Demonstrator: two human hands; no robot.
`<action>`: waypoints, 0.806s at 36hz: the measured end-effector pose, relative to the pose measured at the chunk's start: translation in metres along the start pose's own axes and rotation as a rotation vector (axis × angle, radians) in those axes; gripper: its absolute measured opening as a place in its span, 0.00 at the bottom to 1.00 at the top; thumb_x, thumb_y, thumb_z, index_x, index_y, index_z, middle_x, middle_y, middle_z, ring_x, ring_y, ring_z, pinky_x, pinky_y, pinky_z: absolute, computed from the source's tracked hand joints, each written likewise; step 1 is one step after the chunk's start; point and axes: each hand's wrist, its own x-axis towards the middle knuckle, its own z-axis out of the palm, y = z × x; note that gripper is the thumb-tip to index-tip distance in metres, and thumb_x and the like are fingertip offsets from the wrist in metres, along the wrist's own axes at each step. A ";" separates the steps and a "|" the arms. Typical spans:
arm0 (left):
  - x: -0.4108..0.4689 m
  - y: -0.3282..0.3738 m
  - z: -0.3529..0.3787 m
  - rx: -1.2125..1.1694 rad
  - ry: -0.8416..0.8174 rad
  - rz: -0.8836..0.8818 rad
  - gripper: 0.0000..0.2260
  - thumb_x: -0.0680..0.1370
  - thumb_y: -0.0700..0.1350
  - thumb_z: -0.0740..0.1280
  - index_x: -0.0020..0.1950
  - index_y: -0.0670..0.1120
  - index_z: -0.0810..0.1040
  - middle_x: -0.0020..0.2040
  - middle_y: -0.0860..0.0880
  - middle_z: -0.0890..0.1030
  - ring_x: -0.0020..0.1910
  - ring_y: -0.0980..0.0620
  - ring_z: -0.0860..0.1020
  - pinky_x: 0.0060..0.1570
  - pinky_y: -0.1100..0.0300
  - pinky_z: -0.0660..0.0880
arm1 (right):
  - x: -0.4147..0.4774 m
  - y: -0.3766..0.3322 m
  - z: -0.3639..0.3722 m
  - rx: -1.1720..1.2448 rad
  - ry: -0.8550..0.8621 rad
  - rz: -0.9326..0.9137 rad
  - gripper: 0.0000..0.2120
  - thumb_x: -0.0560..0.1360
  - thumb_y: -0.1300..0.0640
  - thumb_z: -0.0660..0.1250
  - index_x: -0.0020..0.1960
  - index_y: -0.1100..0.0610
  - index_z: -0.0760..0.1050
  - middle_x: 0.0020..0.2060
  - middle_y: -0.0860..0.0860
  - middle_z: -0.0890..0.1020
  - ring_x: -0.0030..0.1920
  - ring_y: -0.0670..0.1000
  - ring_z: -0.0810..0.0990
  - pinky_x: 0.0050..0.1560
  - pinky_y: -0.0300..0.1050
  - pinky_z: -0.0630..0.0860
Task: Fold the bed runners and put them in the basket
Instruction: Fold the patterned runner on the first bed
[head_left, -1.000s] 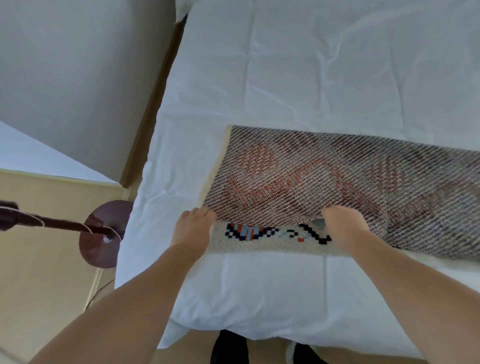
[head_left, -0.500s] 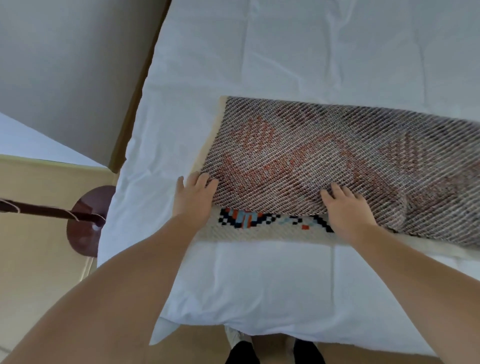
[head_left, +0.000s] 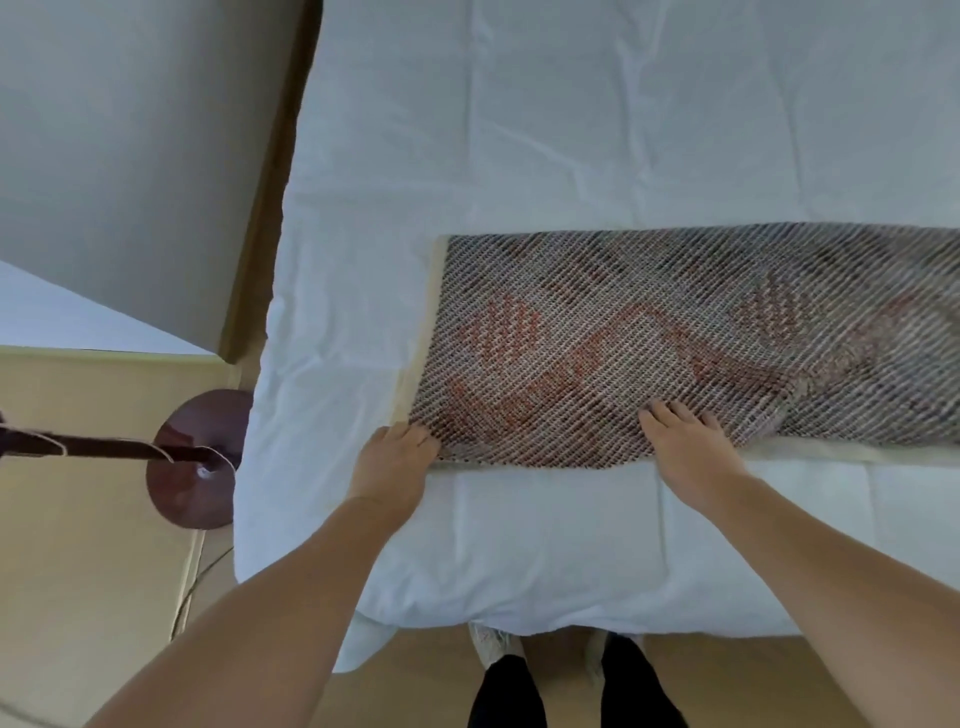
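The bed runner (head_left: 649, 343) lies across the white bed (head_left: 519, 130), folded lengthwise with its woven underside up and a cream edge showing along its near and left sides; the right hand (head_left: 685, 449) lies flat on the near edge, fingers straight and slightly spread; the left hand (head_left: 392, 460) touches the near left corner, though I cannot tell whether its fingers press or pinch the cloth; a brown lamp base (head_left: 189, 462) stands on the floor left of the bed.

Left hand (head_left: 390, 460) and right hand (head_left: 687, 449) rest on the bed runner (head_left: 623, 338) (underside up) on the bed (head_left: 519, 130).
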 end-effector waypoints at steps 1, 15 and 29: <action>-0.001 0.001 0.006 -0.018 -0.023 -0.012 0.12 0.64 0.30 0.71 0.44 0.42 0.82 0.42 0.45 0.81 0.44 0.43 0.79 0.47 0.52 0.76 | 0.000 0.000 0.003 -0.008 -0.008 0.003 0.29 0.80 0.61 0.53 0.78 0.56 0.45 0.78 0.53 0.49 0.77 0.55 0.49 0.74 0.58 0.53; 0.057 0.117 0.023 0.058 -0.202 0.177 0.30 0.70 0.46 0.59 0.72 0.47 0.57 0.72 0.46 0.60 0.71 0.45 0.56 0.72 0.48 0.50 | -0.021 0.076 0.041 0.052 0.164 0.136 0.33 0.80 0.56 0.54 0.77 0.57 0.37 0.77 0.60 0.43 0.76 0.60 0.44 0.75 0.57 0.49; 0.154 0.343 0.042 0.048 -0.135 0.243 0.37 0.75 0.43 0.56 0.75 0.46 0.33 0.77 0.47 0.39 0.74 0.48 0.36 0.72 0.52 0.35 | -0.035 0.291 0.104 0.019 0.148 0.162 0.30 0.79 0.60 0.54 0.77 0.60 0.46 0.77 0.59 0.49 0.76 0.60 0.48 0.74 0.56 0.51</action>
